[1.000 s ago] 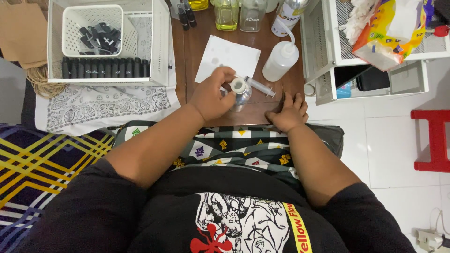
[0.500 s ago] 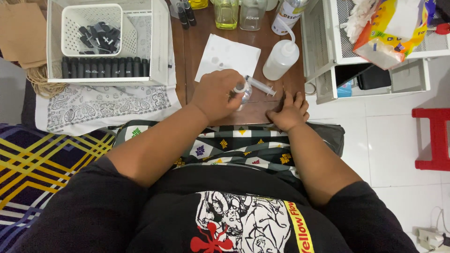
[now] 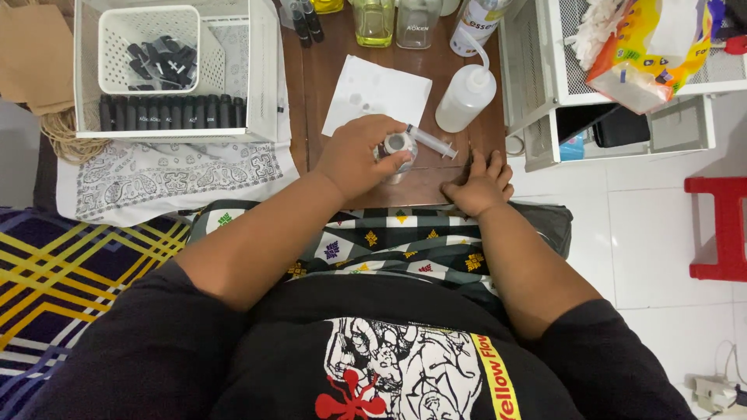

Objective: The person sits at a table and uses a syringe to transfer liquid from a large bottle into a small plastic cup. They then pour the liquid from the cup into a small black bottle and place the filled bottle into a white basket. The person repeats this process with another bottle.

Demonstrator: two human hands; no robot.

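Note:
My left hand [image 3: 354, 155] grips a small clear glass bottle [image 3: 397, 145] that stands on the brown wooden table [image 3: 311, 93] near its front edge. A plastic syringe [image 3: 432, 142] lies just right of the bottle, slanting away to the right. My right hand [image 3: 482, 183] rests flat on the table's front edge with fingers spread and nothing in it. A white sheet of paper [image 3: 377, 89] lies behind the bottle. A white squeeze bottle [image 3: 465, 97] with a bent spout stands to the right of the paper.
A white wire basket [image 3: 261, 74] at the left holds a row of small black bottles [image 3: 163, 113] and an inner basket of black caps [image 3: 156, 54]. Glass bottles [image 3: 375, 19] stand at the table's back. A white wire shelf [image 3: 545, 85] is at the right, with a red stool [image 3: 720, 225] beyond it.
My left hand's fingers have closed lower around the small bottle. The right hand has stayed flat on the table edge.

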